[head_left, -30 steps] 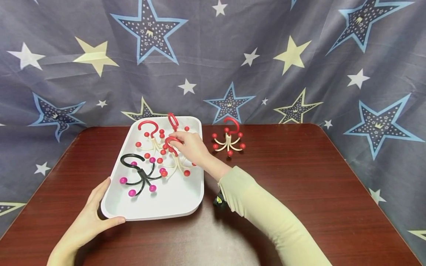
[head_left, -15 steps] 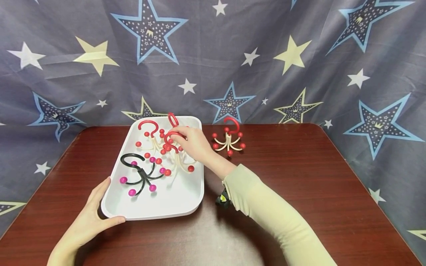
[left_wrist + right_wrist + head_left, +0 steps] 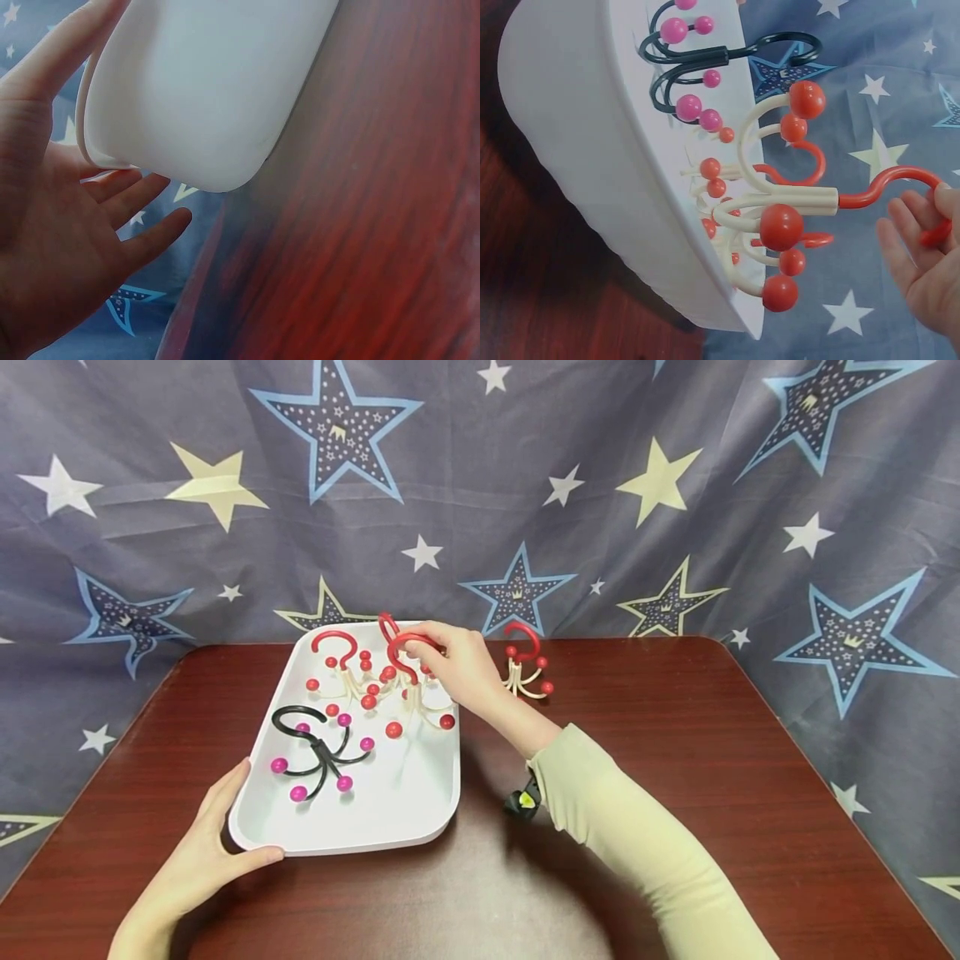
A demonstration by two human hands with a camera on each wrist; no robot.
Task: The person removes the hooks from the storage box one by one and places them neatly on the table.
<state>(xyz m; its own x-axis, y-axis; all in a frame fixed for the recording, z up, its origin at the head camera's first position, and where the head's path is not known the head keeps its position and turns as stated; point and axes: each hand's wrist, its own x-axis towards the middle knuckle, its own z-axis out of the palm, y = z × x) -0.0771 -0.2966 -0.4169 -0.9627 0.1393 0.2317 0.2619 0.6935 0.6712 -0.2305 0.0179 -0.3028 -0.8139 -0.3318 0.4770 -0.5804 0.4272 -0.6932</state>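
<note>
In the head view my right hand (image 3: pixel 467 665) pinches the red hook of a cream rotating hook hanger (image 3: pixel 414 695), whose arms end in red balls. The right wrist view shows the hanger (image 3: pixel 802 200) sideways, its arms above the tray's rim. My left hand (image 3: pixel 201 852) holds the near left corner of the white tray (image 3: pixel 360 842), thumb along the front and fingers along the side. A black hanger (image 3: pixel 322 752) with magenta balls stands inside the tray. Behind it is another red-hooked hanger (image 3: pixel 345 675), and a further red hook (image 3: pixel 386 627) shows beside my right hand.
On the dark red wooden table (image 3: pixel 675 760), right of the tray, stands another cream hanger (image 3: pixel 528 643) with a red hook, partly covered by my right hand. A grey curtain (image 3: pixel 480 485) with stars hangs along the table's back edge. A black strap device (image 3: pixel 522 800) hangs under my right wrist.
My right hand has moved up and to the right in the head view, carrying the red-hooked hanger away from the black one. My left hand and the tray stay in place.
</note>
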